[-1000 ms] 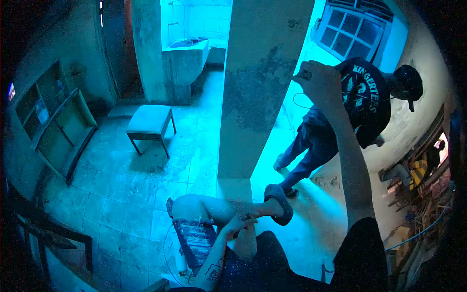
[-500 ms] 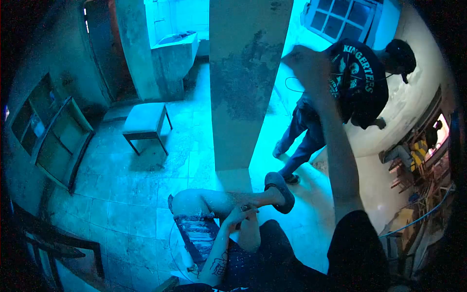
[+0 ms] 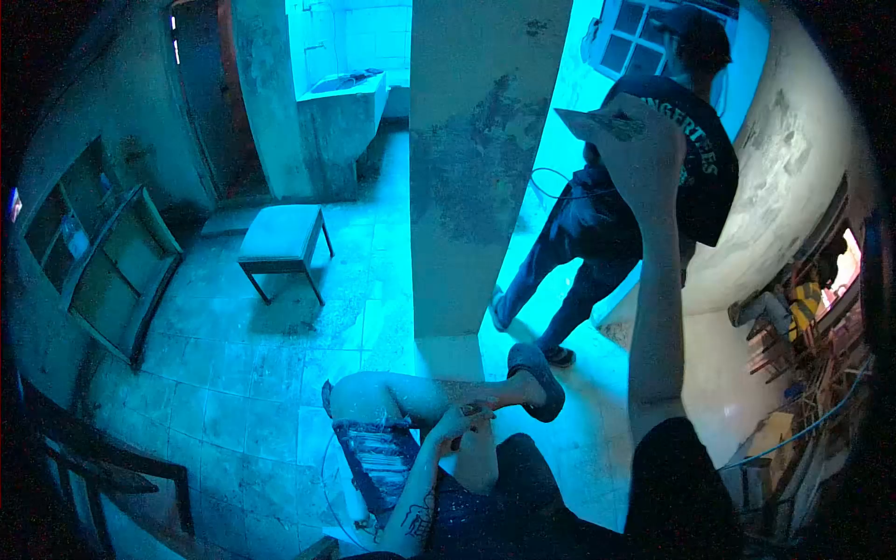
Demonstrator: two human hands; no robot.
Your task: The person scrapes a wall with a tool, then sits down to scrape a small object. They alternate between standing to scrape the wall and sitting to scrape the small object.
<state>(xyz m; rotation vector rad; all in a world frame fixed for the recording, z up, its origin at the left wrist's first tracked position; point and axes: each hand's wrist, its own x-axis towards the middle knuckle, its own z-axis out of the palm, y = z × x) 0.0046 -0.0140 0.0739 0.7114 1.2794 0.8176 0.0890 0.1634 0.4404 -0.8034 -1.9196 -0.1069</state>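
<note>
Open floor (image 3: pixel 378 271) separates stool (image 3: pixel 280 233) and pillar (image 3: pixel 476 215); a person (image 3: pixel 714 187) stands beyond the right hand (image 3: pixel 644 149)

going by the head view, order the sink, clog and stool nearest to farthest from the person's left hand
1. Clog: on the crossed foot, just right of the left hand.
2. Stool: on the tiled floor, ahead and to the left.
3. Sink: at the back, beyond the stool.
</note>
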